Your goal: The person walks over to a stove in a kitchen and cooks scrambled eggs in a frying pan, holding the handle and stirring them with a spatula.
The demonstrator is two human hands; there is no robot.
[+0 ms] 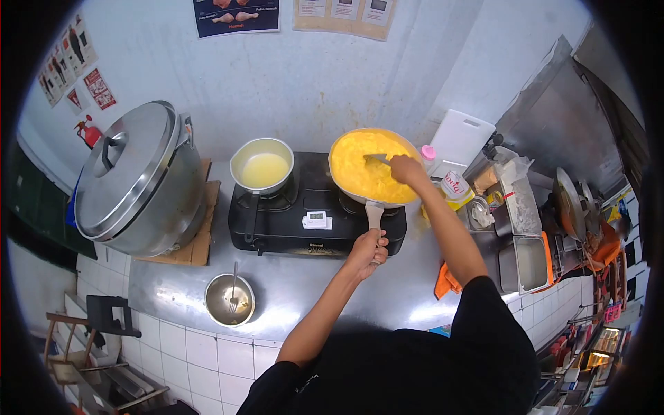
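Observation:
My left hand (369, 252) is wrapped round the pale handle (374, 216) of a frying pan (395, 205). The pan sits on the right burner of a black two-burner gas stove (297, 239). Yellow, partly set egg (351, 169) spreads across its inside. Over the pan's right side, my right hand (407, 171) is closed on a grey spatula (377, 158), whose blade touches the egg. The hand hides the rest of the tool. On the left burner stands a light saucepan (242, 149) holding pale yellow liquid (265, 169).
A big lidded metal pot (155, 200) stands left on cardboard. A steel bowl (211, 304) with a fork lies near the front edge. A timer (316, 220) rests on the stove. Right are a Sovia tub (453, 185), a white cutting board (463, 142), an orange cloth (446, 282) and metal containers (529, 263).

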